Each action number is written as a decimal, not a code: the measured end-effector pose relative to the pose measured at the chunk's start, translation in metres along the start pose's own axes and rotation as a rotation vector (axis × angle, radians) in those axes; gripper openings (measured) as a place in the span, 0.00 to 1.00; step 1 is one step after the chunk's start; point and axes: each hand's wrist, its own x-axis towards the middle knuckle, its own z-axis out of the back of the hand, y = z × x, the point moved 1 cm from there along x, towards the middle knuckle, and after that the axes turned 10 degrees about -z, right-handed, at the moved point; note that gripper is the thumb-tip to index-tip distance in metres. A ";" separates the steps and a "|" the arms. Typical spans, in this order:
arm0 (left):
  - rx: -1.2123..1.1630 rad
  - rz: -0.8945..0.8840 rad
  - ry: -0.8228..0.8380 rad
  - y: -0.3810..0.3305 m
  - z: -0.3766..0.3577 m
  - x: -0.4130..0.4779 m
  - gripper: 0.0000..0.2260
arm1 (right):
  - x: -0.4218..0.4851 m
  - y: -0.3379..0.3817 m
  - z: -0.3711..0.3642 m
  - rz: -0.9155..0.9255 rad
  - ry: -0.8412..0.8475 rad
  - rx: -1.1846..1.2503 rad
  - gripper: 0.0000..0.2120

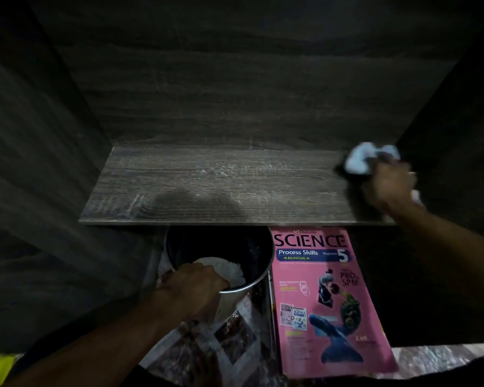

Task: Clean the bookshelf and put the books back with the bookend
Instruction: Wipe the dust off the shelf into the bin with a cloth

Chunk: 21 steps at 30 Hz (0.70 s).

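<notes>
A dark wooden shelf board [221,185] fills the middle of the view, with faint dusty streaks on it. At its far right end my right hand [389,185] grips a white cloth [361,159] and presses it on the board; the hand is motion-blurred. Below the shelf edge my left hand [192,284] grips the near rim of a metal bin [257,277]. Crumpled white paper [229,270] lies inside the bin. A pink Science book [327,300] lies flat on the floor to the right of the bin. No bookend is visible.
The shelf's back panel [235,93] and side walls [39,163] enclose the board on three sides. A patterned floor tile [229,344] shows beneath the bin. The space under the shelf to the right of the book is dark.
</notes>
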 end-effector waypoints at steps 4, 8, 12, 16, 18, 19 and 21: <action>0.143 0.041 -0.063 -0.004 0.020 -0.005 0.14 | 0.023 -0.023 -0.011 -0.235 0.095 -0.288 0.32; 0.037 0.020 -0.026 -0.004 0.002 0.005 0.15 | 0.047 -0.003 -0.009 -0.204 0.164 0.080 0.25; 0.001 0.045 -0.021 -0.003 0.004 0.008 0.15 | 0.047 -0.003 0.019 -0.076 0.105 0.262 0.27; 0.094 -0.016 -0.075 -0.001 0.001 0.011 0.15 | 0.046 -0.009 0.011 -0.144 -0.026 -0.460 0.31; 0.023 -0.019 -0.050 0.000 -0.002 0.010 0.15 | 0.047 -0.006 -0.003 -0.234 0.069 -0.443 0.35; -0.002 0.001 -0.059 0.002 -0.001 0.010 0.14 | 0.048 -0.003 -0.008 -0.247 0.092 -0.382 0.34; -0.002 0.007 -0.109 0.002 0.009 0.009 0.11 | 0.054 -0.003 -0.011 -0.174 0.102 -0.171 0.26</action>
